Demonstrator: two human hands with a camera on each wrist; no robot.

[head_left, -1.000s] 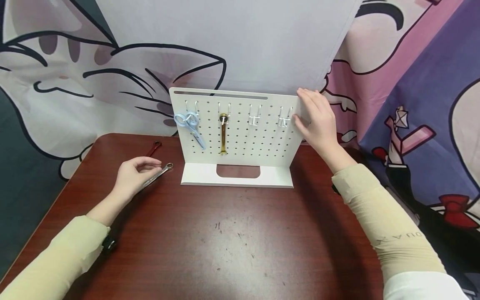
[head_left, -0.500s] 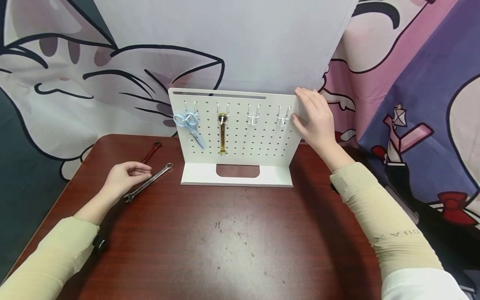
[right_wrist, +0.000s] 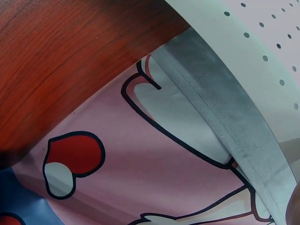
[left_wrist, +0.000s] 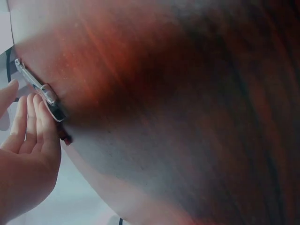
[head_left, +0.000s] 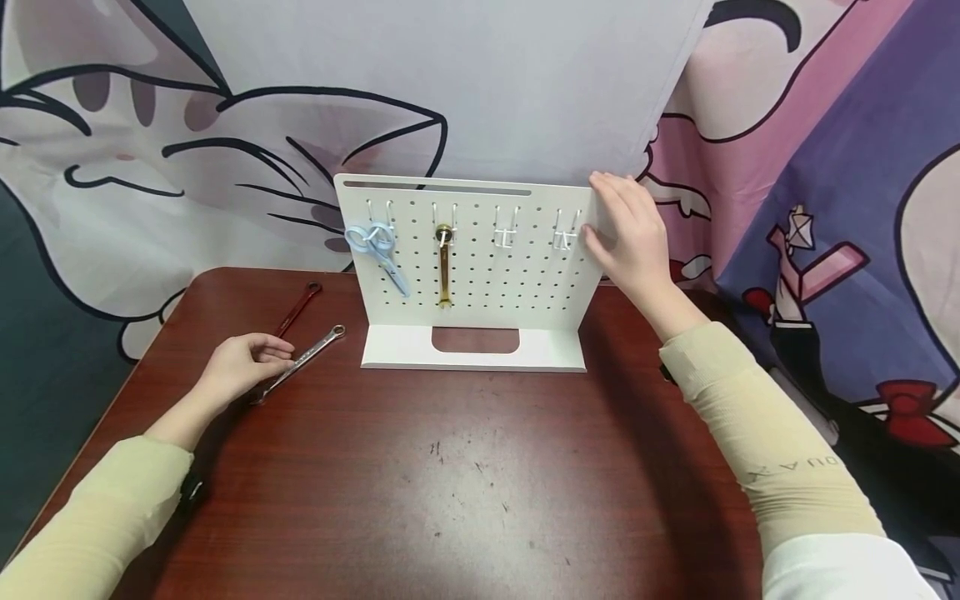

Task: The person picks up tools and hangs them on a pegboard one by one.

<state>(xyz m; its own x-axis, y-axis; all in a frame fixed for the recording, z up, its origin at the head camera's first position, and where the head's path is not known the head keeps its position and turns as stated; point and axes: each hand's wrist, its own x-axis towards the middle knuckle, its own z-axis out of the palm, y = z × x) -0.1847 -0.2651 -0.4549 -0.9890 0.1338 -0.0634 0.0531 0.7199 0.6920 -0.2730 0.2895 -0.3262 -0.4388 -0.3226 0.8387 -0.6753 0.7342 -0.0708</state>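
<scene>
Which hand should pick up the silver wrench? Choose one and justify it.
Left, I'd judge: the left hand is close beside the silver wrench, while the right hand is farther off, at the white pegboard.

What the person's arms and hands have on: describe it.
Left: a pale yellow fabric sleeve. Right: a beige fabric sleeve with dark lettering and, higher up, white fabric. Small black objects show beside both sleeves. The left hand and right hand are bare.

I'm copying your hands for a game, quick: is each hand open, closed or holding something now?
Left hand: open, holding nothing, right by the silver wrench.
Right hand: open, touching the white pegboard at its edge.
</scene>
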